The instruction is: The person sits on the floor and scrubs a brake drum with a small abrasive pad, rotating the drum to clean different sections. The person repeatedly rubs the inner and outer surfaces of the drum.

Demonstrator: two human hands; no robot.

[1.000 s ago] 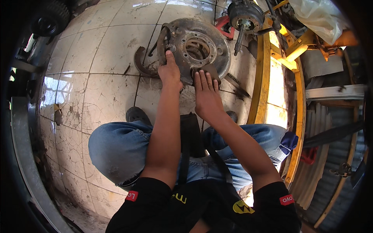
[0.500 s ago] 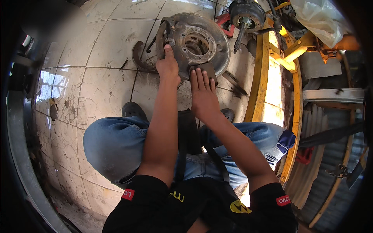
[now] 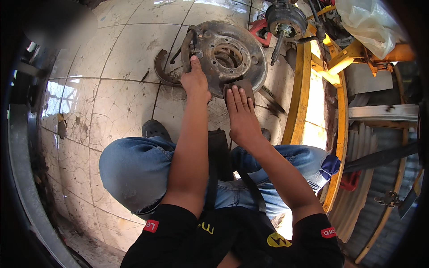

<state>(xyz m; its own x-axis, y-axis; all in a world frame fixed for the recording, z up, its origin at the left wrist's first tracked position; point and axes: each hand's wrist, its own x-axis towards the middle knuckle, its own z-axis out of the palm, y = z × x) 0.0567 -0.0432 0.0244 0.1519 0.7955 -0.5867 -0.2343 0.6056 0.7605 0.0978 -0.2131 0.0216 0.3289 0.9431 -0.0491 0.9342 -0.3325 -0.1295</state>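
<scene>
A round, worn brake backing plate [image 3: 258, 67] with a large central hole lies on the floor in front of me. One curved brake shoe [image 3: 186, 50] sits along its left side. My left hand [image 3: 195, 82] is closed on the plate's near left edge, by the shoe's lower end; its thumb stretches over the top and its other fingers are mostly hidden. Under the flat fingers of my right hand [image 3: 241, 109] is a dark brown sheet of sandpaper [image 3: 246, 85], pressed against the plate's near right rim. The right thumb is out of sight.
A second curved brake shoe [image 3: 160, 67] lies left of the plate. Right of it are a wire brush [image 3: 272, 99], a red stand [image 3: 259, 32] and a hub with a shaft [image 3: 286, 24]. A yellow metal frame [image 3: 300, 89] runs along the right side.
My right hand and the sandpaper have slid slightly to the right along the plate's near rim. My left hand keeps its place on the plate. The whole view has shifted a little.
</scene>
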